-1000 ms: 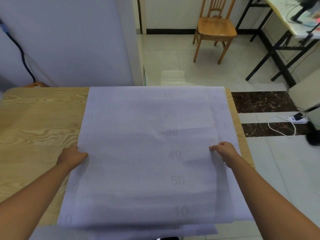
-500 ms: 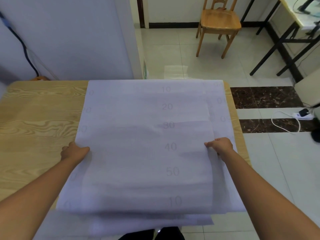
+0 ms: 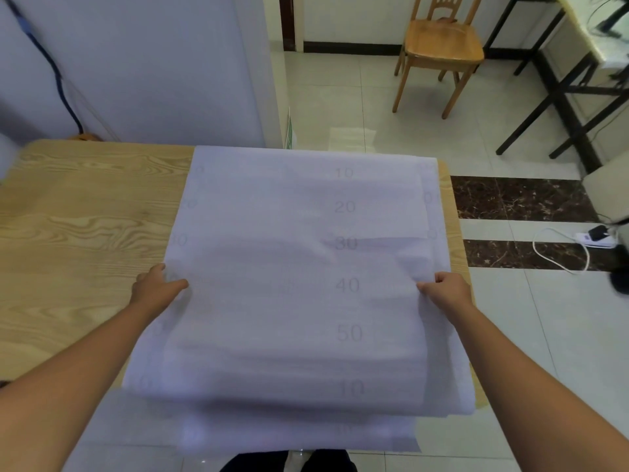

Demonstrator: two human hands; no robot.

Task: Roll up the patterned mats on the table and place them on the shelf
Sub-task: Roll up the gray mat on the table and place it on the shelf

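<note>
- At the far left, a dark blue cable [image 3: 51, 73] runs down the pale wall behind the light wood-grain surface [image 3: 85, 216].
- The left hand [image 3: 155, 287] is at the left edge of the pale lilac mats [image 3: 289, 267]. Its thumb lies on top of the upper sheet and the other fingers are mostly hidden at the edge, so it holds that edge in a pinch.
- The mats are thin, soft sheets printed with faint grey numbers. They lie stacked flat and unrolled on the right part of the surface, reaching its far edge, and their near ends hang over the near edge.
- The upper sheet is wrinkled between the two hands.
- The right hand [image 3: 446, 289] is at the right edge of the stack, its fingers curled closed on the upper sheet's edge — gripping it.
- On the pale tiled floor, far beyond the surface, stands a brown wooden chair [image 3: 442, 46].
- Further right, a white power strip [image 3: 595, 238] with a looped white cord lies on the floor beside dark marble strips — well apart from the surface.
- At the far right stands a black-framed table [image 3: 571, 107].
</note>
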